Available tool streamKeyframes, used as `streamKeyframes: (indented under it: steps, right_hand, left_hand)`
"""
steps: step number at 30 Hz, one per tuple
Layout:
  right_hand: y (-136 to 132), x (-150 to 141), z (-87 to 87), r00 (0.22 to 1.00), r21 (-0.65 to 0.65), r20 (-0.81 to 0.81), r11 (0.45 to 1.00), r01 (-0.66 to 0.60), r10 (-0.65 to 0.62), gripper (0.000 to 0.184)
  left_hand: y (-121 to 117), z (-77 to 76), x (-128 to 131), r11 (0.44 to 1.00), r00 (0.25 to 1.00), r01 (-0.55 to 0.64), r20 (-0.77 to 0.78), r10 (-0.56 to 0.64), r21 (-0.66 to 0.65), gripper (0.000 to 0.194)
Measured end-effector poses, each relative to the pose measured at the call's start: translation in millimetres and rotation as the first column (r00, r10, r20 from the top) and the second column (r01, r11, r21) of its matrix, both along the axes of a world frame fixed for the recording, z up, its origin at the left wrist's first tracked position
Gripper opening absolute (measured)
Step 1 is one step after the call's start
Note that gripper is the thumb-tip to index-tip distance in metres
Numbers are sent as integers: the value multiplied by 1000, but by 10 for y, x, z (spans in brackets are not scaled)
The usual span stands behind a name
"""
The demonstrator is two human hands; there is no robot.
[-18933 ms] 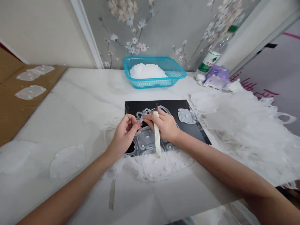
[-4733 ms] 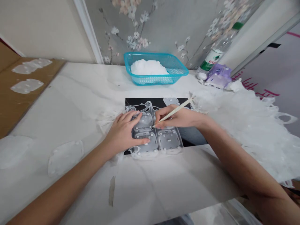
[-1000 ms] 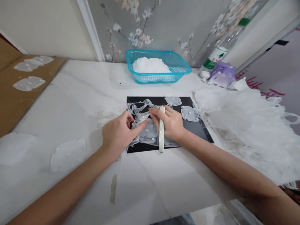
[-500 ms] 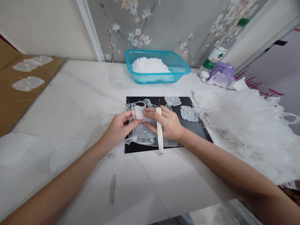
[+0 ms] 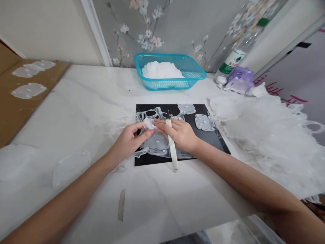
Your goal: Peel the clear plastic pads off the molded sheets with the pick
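A black cutting mat [image 5: 218, 144] lies on the white table. On it rests a translucent silicone sheet [image 5: 157, 144] of moulded square pads with ragged edges. My left hand [image 5: 127, 142] pinches a small pad piece [image 5: 148, 124] at the sheet's upper left corner. My right hand [image 5: 181, 134] meets it there with fingertips on the same piece, while a white-handled craft knife [image 5: 172, 152] lies tucked along its palm, blade pointing away. Two separated pads [image 5: 204, 122] lie on the mat's far right.
A turquoise basket [image 5: 170, 71] heaped with white pieces stands behind the mat. A large pile of translucent offcuts [image 5: 266, 135] fills the right side. A bottle [image 5: 235, 56] and purple packet [image 5: 240, 79] stand at the back right. Loose pads [image 5: 71, 166] lie left, more on brown board [image 5: 27, 89].
Over the last second both hands lifted the sheet's upper left part and now pinch a smaller bunched piece there. The knife stays in my right hand.
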State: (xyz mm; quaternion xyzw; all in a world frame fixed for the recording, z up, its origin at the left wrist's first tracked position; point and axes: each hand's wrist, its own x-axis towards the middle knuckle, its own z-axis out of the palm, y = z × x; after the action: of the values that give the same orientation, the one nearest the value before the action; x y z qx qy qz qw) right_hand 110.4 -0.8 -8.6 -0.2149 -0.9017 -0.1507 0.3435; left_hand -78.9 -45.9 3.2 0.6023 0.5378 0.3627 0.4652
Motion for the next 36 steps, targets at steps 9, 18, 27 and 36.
streamKeyframes:
  steps: [9,18,27,36]
  right_hand:
    - [6,-5,-6,999,61,6,997,-39,39,17]
    - [-4,7,-41,998,21,3,998,56,-56,22]
    - [-39,-12,-24,991,-36,-66,993,110,-112,25]
    - [-43,-14,-35,989,-120,-61,984,130,-138,30]
  left_hand:
    - [-7,29,3,998,998,57,31,-58,25,26]
    - [-43,93,26,997,995,72,-79,-69,41,25]
    - [-35,91,20,995,995,96,-34,-95,8,26]
    - [-39,113,20,992,992,122,-44,-122,-20,26]
